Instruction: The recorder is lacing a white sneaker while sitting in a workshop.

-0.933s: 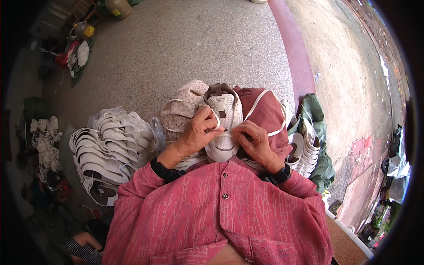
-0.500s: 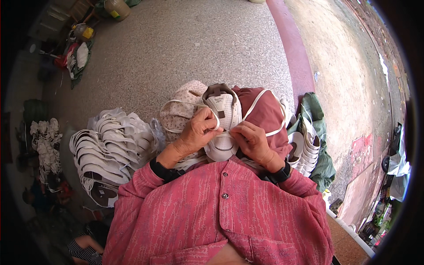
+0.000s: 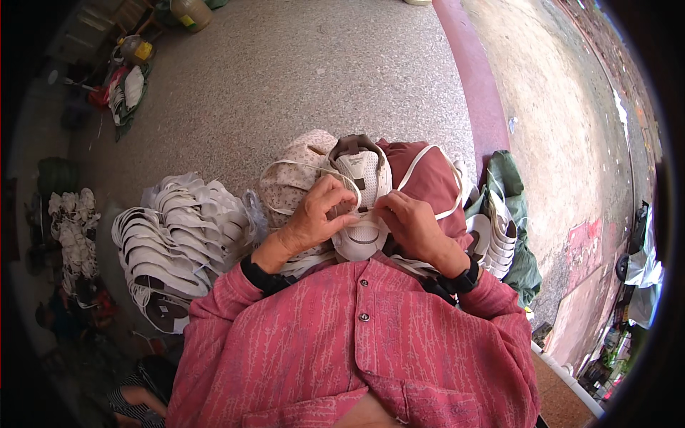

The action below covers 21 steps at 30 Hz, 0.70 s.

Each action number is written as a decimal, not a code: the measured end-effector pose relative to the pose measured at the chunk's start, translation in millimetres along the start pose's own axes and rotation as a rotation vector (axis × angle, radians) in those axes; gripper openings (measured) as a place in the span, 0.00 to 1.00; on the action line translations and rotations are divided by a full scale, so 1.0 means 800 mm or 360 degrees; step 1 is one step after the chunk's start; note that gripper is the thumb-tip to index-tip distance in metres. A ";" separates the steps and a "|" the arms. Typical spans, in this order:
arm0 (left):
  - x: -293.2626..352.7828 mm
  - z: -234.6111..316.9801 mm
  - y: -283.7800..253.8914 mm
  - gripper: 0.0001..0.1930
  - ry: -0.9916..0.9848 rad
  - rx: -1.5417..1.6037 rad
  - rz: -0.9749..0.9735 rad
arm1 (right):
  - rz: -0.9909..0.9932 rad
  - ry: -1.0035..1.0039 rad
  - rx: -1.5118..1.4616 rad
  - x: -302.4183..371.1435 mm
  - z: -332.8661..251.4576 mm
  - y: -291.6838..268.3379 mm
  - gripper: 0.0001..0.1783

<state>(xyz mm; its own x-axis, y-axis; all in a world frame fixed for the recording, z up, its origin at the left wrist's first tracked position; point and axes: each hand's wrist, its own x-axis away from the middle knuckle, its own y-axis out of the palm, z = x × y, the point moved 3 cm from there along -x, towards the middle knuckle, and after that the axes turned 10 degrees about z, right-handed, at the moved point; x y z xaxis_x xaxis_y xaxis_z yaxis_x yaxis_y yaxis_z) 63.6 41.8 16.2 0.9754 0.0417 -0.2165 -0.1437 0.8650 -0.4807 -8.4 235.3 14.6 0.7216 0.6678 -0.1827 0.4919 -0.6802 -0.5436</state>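
A white-and-brown sneaker [image 3: 367, 173] rests in my lap with its perforated tongue up and its toe toward me. Its pale shoelace [image 3: 415, 168] makes long loops to both sides, one over each knee. My left hand [image 3: 319, 208] is at the left edge of the lacing, with thumb and bent fingers closed around the lace. From the right, my right hand [image 3: 407, 220] pinches the lace at the eyelets near the toe. The fingers of both hands partly hide the eyelets.
Rows of stacked white shoe uppers [image 3: 171, 239] lie at my left. More pale shoes [image 3: 497, 239] sit in a green sack [image 3: 526, 267] on the right. Far left are bundled laces [image 3: 73, 235] and plastic jugs [image 3: 134, 51]. Part of another person [image 3: 135, 396] shows at the lower left.
My left hand has shifted slightly down, and its fingers have spread a little from the pinch. The lace loop beside it has moved right across the tongue. My right hand stays nearly in place.
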 end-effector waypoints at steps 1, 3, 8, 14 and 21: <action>0.001 -0.001 0.000 0.15 -0.0022 0.0028 0.0013 | 0.0010 -0.0123 0.0101 -0.001 -0.002 0.002 0.06; 0.003 -0.004 0.001 0.15 -0.0043 0.0060 0.0027 | -0.0033 -0.0201 0.0240 -0.004 -0.009 0.011 0.06; 0.003 -0.003 -0.002 0.14 -0.0024 0.0042 0.0023 | -0.0343 -0.0111 0.0420 -0.021 -0.022 -0.006 0.07; -0.002 0.008 0.006 0.10 0.0119 -0.0218 0.0099 | -0.0472 -0.0235 0.0431 -0.028 -0.038 -0.010 0.13; 0.010 0.003 -0.010 0.08 -0.0030 -0.0120 0.0095 | -0.0376 -0.0176 0.0311 -0.025 -0.027 -0.004 0.13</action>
<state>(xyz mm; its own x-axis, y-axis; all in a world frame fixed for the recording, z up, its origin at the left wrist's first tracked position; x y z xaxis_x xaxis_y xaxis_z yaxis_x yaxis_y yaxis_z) 73.0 36.4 20.3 0.9676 0.1019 -0.2310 -0.2130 0.8208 -0.5301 -14.2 217.8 37.7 0.5360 0.8363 -0.1153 0.5287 -0.4390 -0.7264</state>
